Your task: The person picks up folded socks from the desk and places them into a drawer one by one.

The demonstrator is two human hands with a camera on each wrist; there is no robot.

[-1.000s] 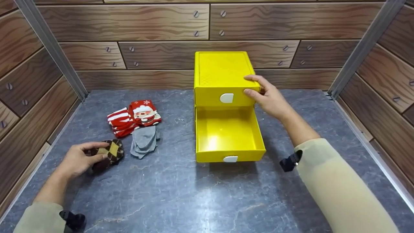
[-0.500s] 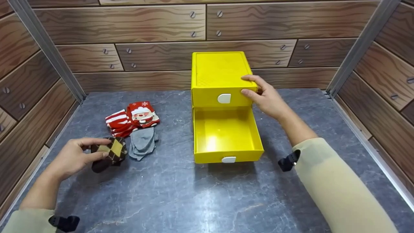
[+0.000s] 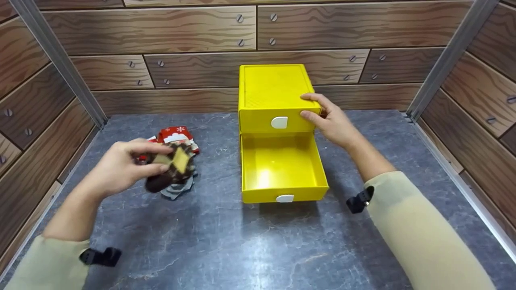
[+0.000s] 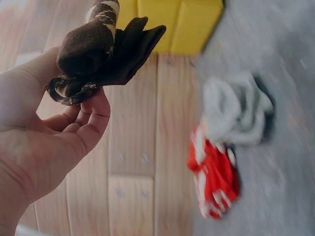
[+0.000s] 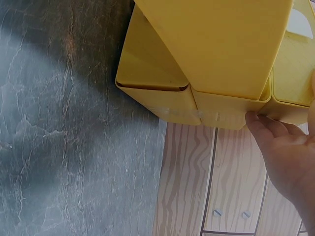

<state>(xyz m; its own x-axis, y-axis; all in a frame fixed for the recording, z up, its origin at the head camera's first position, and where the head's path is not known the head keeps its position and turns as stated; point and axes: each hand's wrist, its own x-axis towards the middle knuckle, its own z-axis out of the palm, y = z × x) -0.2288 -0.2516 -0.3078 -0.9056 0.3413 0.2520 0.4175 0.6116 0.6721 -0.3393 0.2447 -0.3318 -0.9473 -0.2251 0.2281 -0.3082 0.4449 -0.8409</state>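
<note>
My left hand [image 3: 117, 169] pinches a rolled pair of brown-and-yellow argyle socks [image 3: 181, 161] between thumb and fingers, held up off the table. In the left wrist view the dark sock bundle [image 4: 86, 51] hangs from the fingertips. Behind it, partly covered, lie folded grey socks [image 3: 176, 192] and red Santa socks [image 3: 175, 132]. My right hand [image 3: 336, 125] grips the upper right front corner of a yellow drawer cabinet [image 3: 278, 86], thumb on the front, a finger over the top. Below the top drawer, a pulled-out drawer [image 3: 262, 196] shows a bare inside.
A grey marbled tabletop [image 3: 217, 241] spreads below. Wood-patterned walls [image 3: 193, 68] with metal corner posts [image 3: 60, 60] enclose the back and sides. In the right wrist view, a further closed yellow compartment [image 5: 152, 59] sits beneath the pulled-out drawer.
My left hand has lifted the argyle socks off the table and carried them right, over the grey and red socks. My right hand stays on the cabinet corner.
</note>
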